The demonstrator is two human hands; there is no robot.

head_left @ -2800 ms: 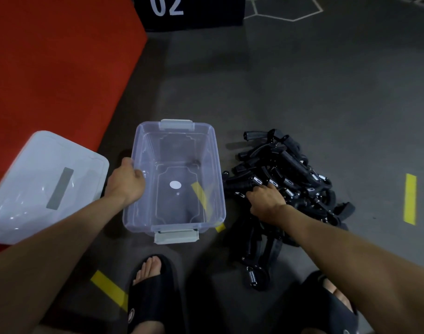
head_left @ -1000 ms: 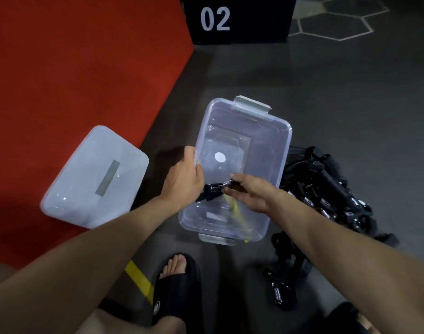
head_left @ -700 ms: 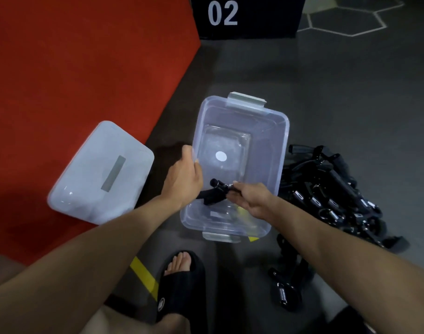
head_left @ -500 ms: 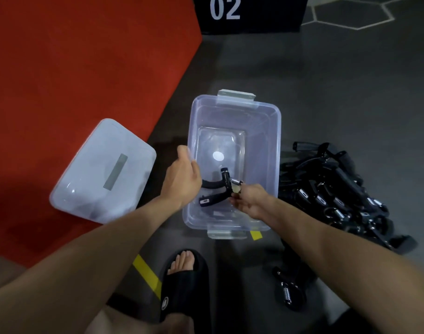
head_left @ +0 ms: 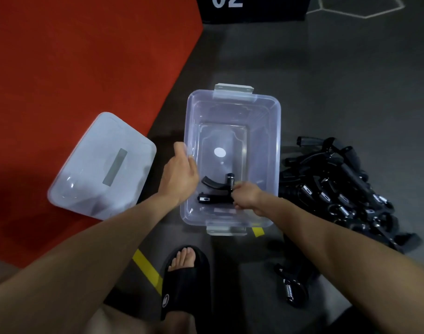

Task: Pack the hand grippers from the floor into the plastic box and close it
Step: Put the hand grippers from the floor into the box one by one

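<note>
Hand gripper (head_left: 215,191) in plastic box (head_left: 266,141), R hand (head_left: 246,197) clamped on it; L hand (head_left: 179,177) prob. grips rim.

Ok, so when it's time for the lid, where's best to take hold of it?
Take the lid by its long edge nearest the plastic box, coming from the box side with the left hand. It lies flat, and that edge seems to overhang the red mat, so fingers could likely slip under.
</note>
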